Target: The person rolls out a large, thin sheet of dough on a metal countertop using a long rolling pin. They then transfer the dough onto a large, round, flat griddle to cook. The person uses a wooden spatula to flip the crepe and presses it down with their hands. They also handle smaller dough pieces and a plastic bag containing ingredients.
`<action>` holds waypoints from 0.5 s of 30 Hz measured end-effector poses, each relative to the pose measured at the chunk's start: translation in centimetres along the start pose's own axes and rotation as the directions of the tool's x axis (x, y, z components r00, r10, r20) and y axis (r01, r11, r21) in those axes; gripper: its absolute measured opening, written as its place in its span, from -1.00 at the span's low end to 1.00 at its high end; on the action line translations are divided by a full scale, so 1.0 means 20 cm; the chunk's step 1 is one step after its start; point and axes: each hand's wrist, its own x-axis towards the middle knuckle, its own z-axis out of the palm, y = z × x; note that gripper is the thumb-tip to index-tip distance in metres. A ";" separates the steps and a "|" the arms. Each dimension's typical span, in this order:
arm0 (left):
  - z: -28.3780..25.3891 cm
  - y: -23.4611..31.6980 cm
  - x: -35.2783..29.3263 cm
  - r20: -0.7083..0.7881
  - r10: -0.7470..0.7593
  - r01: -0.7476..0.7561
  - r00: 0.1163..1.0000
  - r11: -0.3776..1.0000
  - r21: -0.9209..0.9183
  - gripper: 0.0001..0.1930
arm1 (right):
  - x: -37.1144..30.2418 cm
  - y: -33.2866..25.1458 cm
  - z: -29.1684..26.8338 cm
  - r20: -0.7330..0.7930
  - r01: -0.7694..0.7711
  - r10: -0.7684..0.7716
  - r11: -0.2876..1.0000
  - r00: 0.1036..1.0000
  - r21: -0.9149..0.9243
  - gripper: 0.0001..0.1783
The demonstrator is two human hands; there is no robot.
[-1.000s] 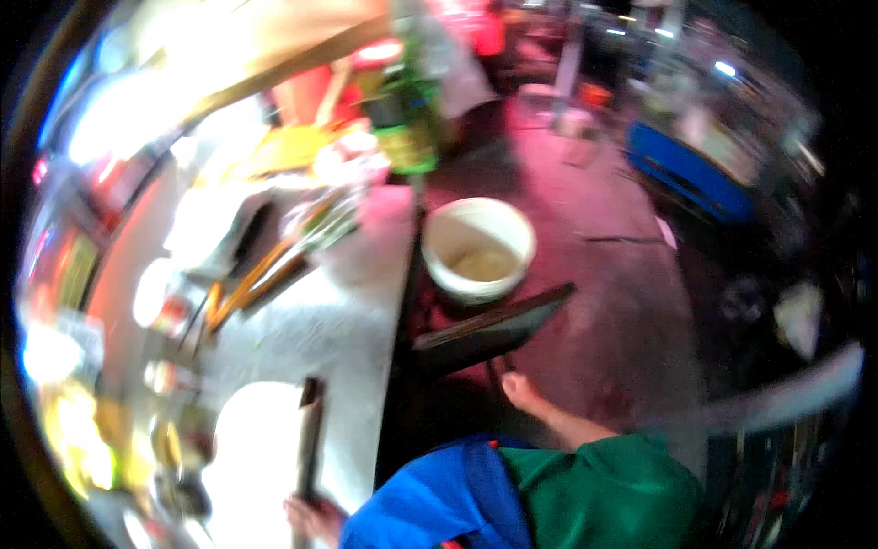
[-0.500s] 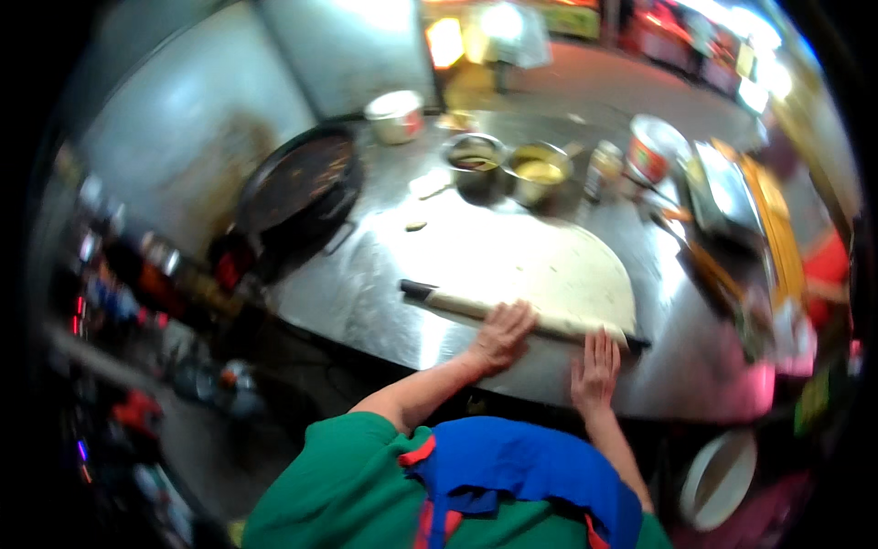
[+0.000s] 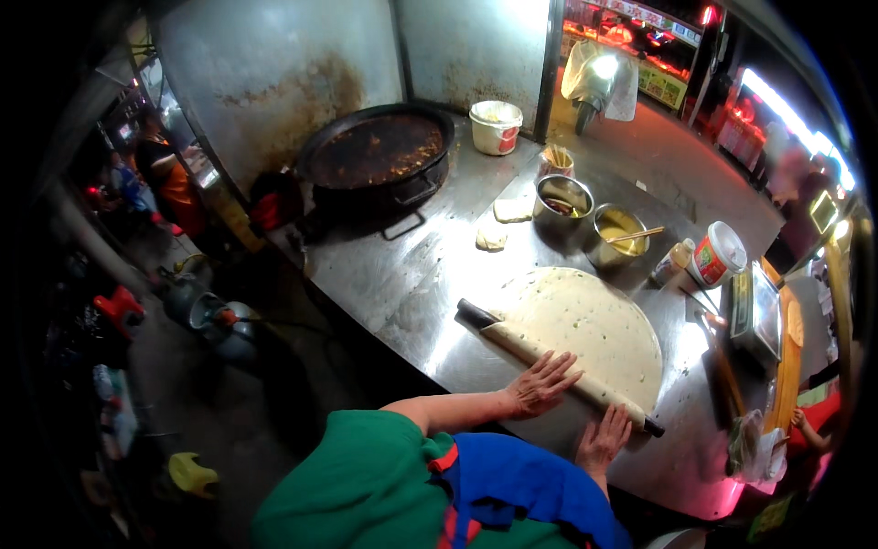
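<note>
A large round sheet of dough, pale and flecked with green bits, lies flat on the metal table. Its near edge is wrapped around a dark rolling pin, whose two black ends stick out of the dough. My left hand rests on the middle of the wrapped pin, fingers stretched out. Further right, near the pin's right end, my right hand lies with straight fingers against the roll. Neither hand is closed around the pin.
Beyond the dough stand two metal pots and a white bucket. A wide black pan sits at the far left. On the right are a scale, a white tub and a wooden board. Gas cylinders stand on the floor.
The whole view has swung and tilted, so the table's things appear further right and sharper. Both hands stay flat on the dough-wrapped rolling pin.
</note>
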 end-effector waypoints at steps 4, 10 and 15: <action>-0.02 0.01 -0.03 -0.024 -0.048 0.048 0.999 0.999 0.022 -0.19 | -0.02 -0.01 -0.02 -0.052 -0.049 0.048 0.999 0.998 -0.015 -0.23; -0.02 -0.04 -0.07 -0.032 -0.086 0.086 0.996 0.996 0.011 -0.18 | -0.03 0.01 -0.04 -0.053 -0.093 0.093 0.996 0.994 -0.008 -0.22; -0.15 -0.29 -0.19 -0.065 -0.187 0.196 0.980 0.966 0.168 -0.24 | -0.03 0.04 0.02 -0.122 -0.162 0.161 0.987 0.979 -0.003 -0.24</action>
